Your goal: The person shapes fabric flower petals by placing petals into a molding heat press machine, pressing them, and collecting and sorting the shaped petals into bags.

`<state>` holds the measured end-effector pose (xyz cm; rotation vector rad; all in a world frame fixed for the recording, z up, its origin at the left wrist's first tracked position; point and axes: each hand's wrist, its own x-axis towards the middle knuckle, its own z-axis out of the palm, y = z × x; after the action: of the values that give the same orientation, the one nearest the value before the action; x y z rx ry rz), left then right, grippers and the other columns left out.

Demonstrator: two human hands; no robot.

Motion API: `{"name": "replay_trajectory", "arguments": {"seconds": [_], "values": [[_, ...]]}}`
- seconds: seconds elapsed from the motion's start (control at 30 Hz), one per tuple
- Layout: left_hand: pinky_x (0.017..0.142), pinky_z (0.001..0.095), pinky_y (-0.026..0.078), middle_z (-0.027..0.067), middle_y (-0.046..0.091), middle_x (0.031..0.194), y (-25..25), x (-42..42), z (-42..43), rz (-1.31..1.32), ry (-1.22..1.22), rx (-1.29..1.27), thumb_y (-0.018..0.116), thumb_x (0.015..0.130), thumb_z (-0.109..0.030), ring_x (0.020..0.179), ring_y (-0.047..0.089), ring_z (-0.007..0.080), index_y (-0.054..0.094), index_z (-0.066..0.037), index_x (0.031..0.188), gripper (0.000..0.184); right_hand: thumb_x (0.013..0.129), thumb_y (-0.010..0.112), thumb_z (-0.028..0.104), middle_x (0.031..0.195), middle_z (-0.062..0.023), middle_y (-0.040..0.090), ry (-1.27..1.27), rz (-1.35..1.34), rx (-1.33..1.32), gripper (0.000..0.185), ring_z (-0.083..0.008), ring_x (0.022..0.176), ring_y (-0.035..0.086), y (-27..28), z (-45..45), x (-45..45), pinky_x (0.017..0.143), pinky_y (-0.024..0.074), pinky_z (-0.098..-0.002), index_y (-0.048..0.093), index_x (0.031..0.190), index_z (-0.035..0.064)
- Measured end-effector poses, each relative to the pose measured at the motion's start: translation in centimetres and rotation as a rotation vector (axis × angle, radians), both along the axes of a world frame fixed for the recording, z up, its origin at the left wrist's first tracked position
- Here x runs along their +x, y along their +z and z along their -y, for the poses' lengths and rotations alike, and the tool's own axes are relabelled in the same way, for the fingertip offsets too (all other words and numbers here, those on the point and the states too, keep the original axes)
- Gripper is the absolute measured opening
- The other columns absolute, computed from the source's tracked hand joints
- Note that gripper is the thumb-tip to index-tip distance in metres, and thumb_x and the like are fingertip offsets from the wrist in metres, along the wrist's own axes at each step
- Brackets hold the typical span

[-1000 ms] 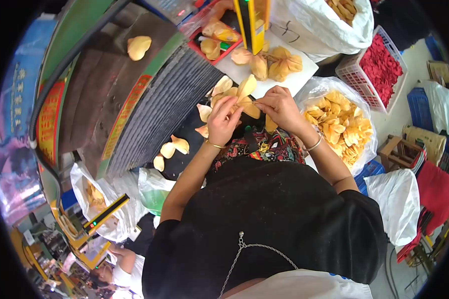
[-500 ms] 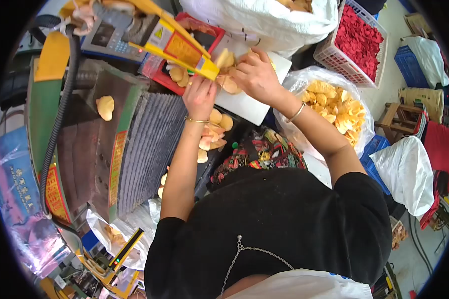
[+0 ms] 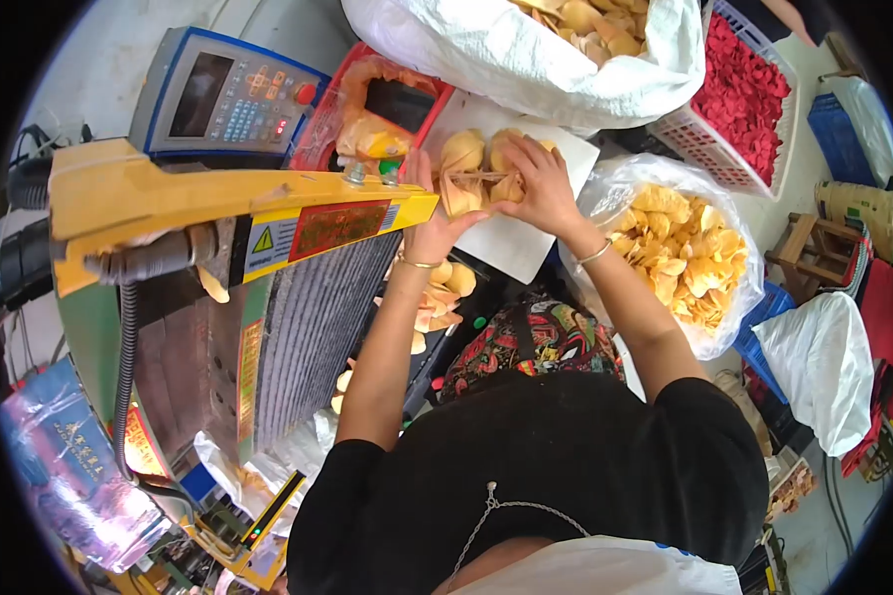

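Yellow-peach petal-shaped pieces (image 3: 462, 154) lie in overlapping clusters on a white board (image 3: 514, 241). At the left side of these pieces is my left hand (image 3: 433, 226), thumb stretched along their lower edge. A yellow machine arm (image 3: 327, 220) partly hides its fingers. My right hand (image 3: 546, 188) curls around the right side of the cluster, its thumb near the left thumb. Between the hands, a petal-shaped piece (image 3: 463, 193) appears held at its edges. A thin pale strand seems to cross the pieces. More pieces (image 3: 445, 288) lie below my left wrist.
Left stands a machine with a ribbed grey side (image 3: 318, 327) and a control panel (image 3: 238, 94). A red tray (image 3: 367, 69) is behind the board. Around the right are a white sack (image 3: 566, 84), a bag of yellow petals (image 3: 690, 248) and a crate of red petals (image 3: 739, 99).
The yellow arm slanted down before and now lies nearly level, lower in view. My hands have spread around the cluster. More of the control panel shows.
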<state>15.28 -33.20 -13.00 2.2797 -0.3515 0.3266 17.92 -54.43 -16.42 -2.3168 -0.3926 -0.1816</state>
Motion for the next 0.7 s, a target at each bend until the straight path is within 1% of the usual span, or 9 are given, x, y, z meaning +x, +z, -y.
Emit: {"name": "replay_trajectory", "arguments": {"seconds": [0.07, 0.1, 0.17, 0.2, 0.3, 0.4, 0.47, 0.57, 0.7], "values": [[0.092, 0.0414, 0.045, 0.0207, 0.058, 0.113, 1.3, -1.1, 1.3, 0.133, 0.087, 0.065, 0.078, 0.075, -0.021, 0.102, 0.058, 0.0361, 0.051, 0.002, 0.121, 0.058, 0.059, 0.082, 0.035, 0.134, -0.0098, 0.049, -0.002, -0.010, -0.032, 0.083, -0.0330, 0.126, 0.043, -0.2, 0.0, 0.3, 0.102, 0.0324, -0.0540, 0.046, 0.131, 0.0134], [0.092, 0.0414, 0.045, 0.0207, 0.058, 0.113, 1.0, -2.1, 2.1, 0.136, 0.090, 0.063, 0.078, 0.075, -0.021, 0.102, 0.058, 0.0361, 0.051, 0.002, 0.121, 0.058, 0.059, 0.082, 0.036, 0.136, -0.0100, 0.048, 0.004, -0.014, -0.074, 0.082, -0.0340, 0.125, 0.044, -0.2, 0.2, 0.7, 0.100, 0.0345, -0.0530, 0.047, 0.130, 0.0136], [0.068, 0.0288, 0.052, 0.0129, 0.062, 0.104, 0.1, -5.8, 3.6, -0.726, 0.174, -0.620, 0.072, 0.083, -0.019, 0.080, 0.065, 0.0251, 0.052, -0.001, 0.120, 0.046, 0.059, 0.082, 0.037, 0.137, -0.0101, 0.047, 0.036, -0.050, -0.107, 0.082, -0.0351, 0.124, 0.045, -0.7, 0.2, 0.1, 0.099, 0.0366, -0.0520, 0.047, 0.130, 0.0137], [0.068, 0.0288, 0.052, 0.0129, 0.062, 0.104, -0.1, -6.3, 4.2, -0.735, 0.197, -0.613, 0.072, 0.083, -0.019, 0.080, 0.065, 0.0251, 0.052, -0.001, 0.120, 0.046, 0.059, 0.081, 0.038, 0.136, -0.0102, 0.048, 0.057, -0.080, -0.097, 0.081, -0.0351, 0.121, 0.048, -1.1, 0.2, 0.0, 0.097, 0.0390, -0.0500, 0.049, 0.129, 0.0138], [0.046, 0.0193, 0.043, 0.0056, 0.064, 0.099, -0.9, -2.7, 6.6, -0.872, 0.317, -1.210, 0.067, 0.088, -0.023, 0.066, 0.064, 0.0155, 0.054, -0.004, 0.116, 0.036, 0.059, 0.080, 0.040, 0.135, -0.0102, 0.049, 0.073, -0.097, -0.094, 0.078, -0.0350, 0.115, 0.053, -1.2, 0.8, 1.6, 0.092, 0.0437, -0.0462, 0.051, 0.127, 0.0141], [0.044, 0.0205, 0.041, 0.0036, 0.062, 0.095, -0.8, -0.1, 6.9, -1.010, 0.284, -1.297, 0.062, 0.090, -0.031, 0.068, 0.063, 0.0166, 0.055, -0.007, 0.115, 0.034, 0.063, 0.076, 0.039, 0.129, -0.0080, 0.055, 0.105, -0.084, -0.168, 0.068, -0.0324, 0.101, 0.060, -1.2, 1.1, 1.6, 0.085, 0.0475, -0.0413, 0.054, 0.123, 0.0178], [0.044, 0.0211, 0.040, 0.0026, 0.061, 0.094, -1.7, 0.8, 6.6, -1.078, 0.288, -1.341, 0.060, 0.092, -0.035, 0.069, 0.063, 0.0171, 0.056, -0.009, 0.114, 0.034, 0.063, 0.075, 0.039, 0.127, -0.0075, 0.056, 0.138, -0.099, -0.174, 0.066, -0.0316, 0.100, 0.061, -1.3, 1.5, 1.2, 0.085, 0.0475, -0.0412, 0.055, 0.122, 0.0178], [0.041, 0.0191, 0.036, 0.0037, 0.062, 0.094, -3.5, 2.0, 6.1, -1.176, 0.269, -1.545, 0.063, 0.089, -0.038, 0.065, 0.062, 0.0160, 0.056, -0.010, 0.111, 0.037, 0.065, 0.073, 0.038, 0.123, -0.0065, 0.059, 0.173, -0.119, -0.166, 0.062, -0.0299, 0.096, 0.062, -1.4, 1.7, 1.0, 0.083, 0.0475, -0.0409, 0.056, 0.121, 0.0177], [0.040, 0.0183, 0.035, 0.0037, 0.061, 0.089, -4.8, 1.9, 5.7, -1.116, 0.256, -1.700, 0.064, 0.088, -0.039, 0.060, 0.058, 0.0141, 0.056, -0.011, 0.109, 0.036, 0.065, 0.072, 0.036, 0.120, -0.0063, 0.061, 0.133, -0.117, -0.106, 0.060, -0.0287, 0.095, 0.062, -1.5, 2.0, 0.5, 0.083, 0.0472, -0.0410, 0.057, 0.120, 0.0179]]}}
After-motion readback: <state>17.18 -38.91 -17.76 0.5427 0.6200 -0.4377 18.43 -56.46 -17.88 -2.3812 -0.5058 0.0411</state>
